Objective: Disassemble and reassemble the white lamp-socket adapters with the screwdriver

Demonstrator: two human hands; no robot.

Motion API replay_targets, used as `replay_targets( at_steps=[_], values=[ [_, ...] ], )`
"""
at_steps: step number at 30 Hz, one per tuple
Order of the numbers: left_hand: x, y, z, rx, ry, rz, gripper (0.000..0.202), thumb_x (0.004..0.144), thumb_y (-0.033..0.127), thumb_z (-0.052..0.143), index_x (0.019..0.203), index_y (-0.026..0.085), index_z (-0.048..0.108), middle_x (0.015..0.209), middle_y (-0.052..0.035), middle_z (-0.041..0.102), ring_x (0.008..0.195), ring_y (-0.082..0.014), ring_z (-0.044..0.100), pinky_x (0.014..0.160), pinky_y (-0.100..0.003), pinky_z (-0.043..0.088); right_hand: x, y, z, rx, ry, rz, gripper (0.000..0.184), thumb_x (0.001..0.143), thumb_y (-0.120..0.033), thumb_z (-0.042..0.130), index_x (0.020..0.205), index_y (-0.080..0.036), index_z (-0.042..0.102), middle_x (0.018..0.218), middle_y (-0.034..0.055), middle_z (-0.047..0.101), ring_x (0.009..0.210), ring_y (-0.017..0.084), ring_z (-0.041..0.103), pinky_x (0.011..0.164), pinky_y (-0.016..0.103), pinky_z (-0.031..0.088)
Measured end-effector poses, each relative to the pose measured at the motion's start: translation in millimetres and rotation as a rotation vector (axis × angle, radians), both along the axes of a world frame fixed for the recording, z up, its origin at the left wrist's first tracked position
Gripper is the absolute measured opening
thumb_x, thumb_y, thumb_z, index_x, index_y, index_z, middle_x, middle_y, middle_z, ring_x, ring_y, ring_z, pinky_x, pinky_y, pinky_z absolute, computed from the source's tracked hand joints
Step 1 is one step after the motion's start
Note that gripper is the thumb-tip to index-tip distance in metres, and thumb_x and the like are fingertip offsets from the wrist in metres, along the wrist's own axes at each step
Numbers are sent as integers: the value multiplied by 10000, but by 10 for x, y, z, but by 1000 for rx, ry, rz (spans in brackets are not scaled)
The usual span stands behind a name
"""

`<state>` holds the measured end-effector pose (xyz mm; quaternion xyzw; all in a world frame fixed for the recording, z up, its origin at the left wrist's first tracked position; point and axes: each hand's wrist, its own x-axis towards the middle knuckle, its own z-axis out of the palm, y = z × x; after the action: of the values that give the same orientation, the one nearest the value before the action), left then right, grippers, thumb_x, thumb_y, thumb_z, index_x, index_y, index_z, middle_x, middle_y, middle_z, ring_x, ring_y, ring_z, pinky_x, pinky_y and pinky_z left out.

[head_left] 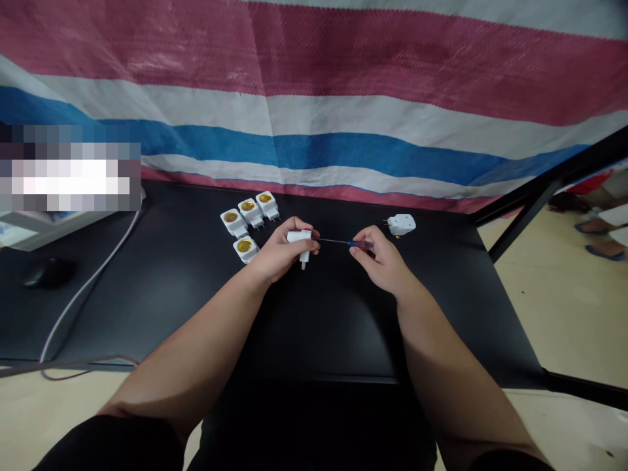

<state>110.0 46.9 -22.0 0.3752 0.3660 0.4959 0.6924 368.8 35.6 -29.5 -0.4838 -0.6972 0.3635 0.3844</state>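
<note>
Over the middle of the black table, my left hand [283, 254] is closed around a white plug-in lamp socket [305, 246], its prongs pointing down toward me and a bit of red showing at its top. My right hand [381, 260] grips a screwdriver [362, 245] by its dark blue and purplish handle. The thin shaft runs left, and its tip meets the socket's side by my left fingertips; the exact contact is too small to tell. Several white lamp sockets [250, 212] with brass-coloured threads lie just beyond my left hand. Another white socket [402, 224] lies on its side past my right hand.
A black mouse [49, 273] and a grey cable [93, 278] are on the left of the table [324, 327], near a white device [36, 235]. A striped tarp [343, 147] hangs behind. Black metal bars [530, 196] flank the right edge; a person's feet [606, 250] show beyond.
</note>
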Motion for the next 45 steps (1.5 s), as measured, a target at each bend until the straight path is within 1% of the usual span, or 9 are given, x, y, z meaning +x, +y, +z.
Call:
replay_targets(
  at_steps=[6, 11, 14, 18, 24, 30, 36, 43, 45],
  values=[
    [-5, -13, 16, 34, 52, -28, 375, 710, 131, 935, 946, 170, 646, 957, -19, 783, 750, -136, 763, 741, -268, 618, -14, 24, 13, -95, -95, -38, 567, 1112, -675, 498, 790, -238, 663, 666, 10, 602, 626, 178, 543, 610, 340, 402],
    [-15, 15, -3, 23, 42, 5, 378, 708, 155, 942, 949, 177, 652, 947, -16, 783, 732, -133, 750, 712, -260, 601, -9, 14, -22, -25, 8, 36, 256, 1022, -498, 736, 1132, -276, 669, 838, -13, 672, 713, 179, 589, 694, 343, 466],
    [-9, 15, -7, 11, 35, 3, 373, 717, 176, 941, 930, 177, 636, 917, -13, 776, 693, -131, 738, 680, -259, 588, -10, 48, -61, -40, -33, -11, 265, 1023, -521, 722, 1012, -258, 689, 852, 7, 698, 737, 187, 610, 710, 349, 460],
    [3, 1, -6, 31, 72, -40, 359, 731, 173, 939, 927, 174, 638, 935, -23, 781, 699, -129, 739, 674, -254, 573, -32, 68, -55, -91, -144, -105, 549, 1104, -649, 520, 776, -241, 685, 664, 4, 597, 630, 186, 541, 659, 361, 397],
    [-16, 46, -23, -11, 26, 25, 378, 703, 173, 941, 928, 181, 638, 885, -10, 776, 692, -126, 727, 666, -247, 567, -27, -9, -16, -32, -25, 47, 237, 1060, -469, 685, 1200, -283, 640, 948, 12, 713, 830, 203, 651, 782, 355, 495],
    [10, -1, 8, -23, 42, -58, 366, 699, 174, 940, 917, 167, 646, 920, -20, 791, 701, -123, 737, 691, -251, 591, -21, 44, -33, -117, -137, -75, 576, 1126, -663, 435, 782, -243, 626, 674, 14, 581, 662, 200, 567, 684, 369, 429],
    [3, 18, 8, -45, 42, -14, 387, 693, 164, 940, 940, 168, 642, 900, -11, 783, 691, -120, 728, 664, -240, 575, -17, 3, -2, -40, -52, 17, 229, 1035, -453, 688, 1136, -265, 603, 841, -16, 640, 733, 184, 591, 730, 350, 452],
    [6, -5, 56, -141, 3, -100, 338, 730, 143, 917, 945, 159, 657, 950, -47, 792, 748, -138, 750, 695, -258, 612, 21, 45, -16, -156, -151, -89, 529, 1080, -702, 524, 804, -251, 562, 697, 6, 580, 695, 204, 576, 702, 373, 447],
    [-10, 14, 49, -156, -14, -59, 348, 734, 151, 923, 948, 160, 649, 927, -44, 786, 738, -138, 746, 684, -253, 611, 2, 19, 11, -145, -165, -30, 477, 1098, -669, 519, 878, -252, 589, 734, 6, 610, 714, 203, 592, 719, 371, 464]
  ],
)
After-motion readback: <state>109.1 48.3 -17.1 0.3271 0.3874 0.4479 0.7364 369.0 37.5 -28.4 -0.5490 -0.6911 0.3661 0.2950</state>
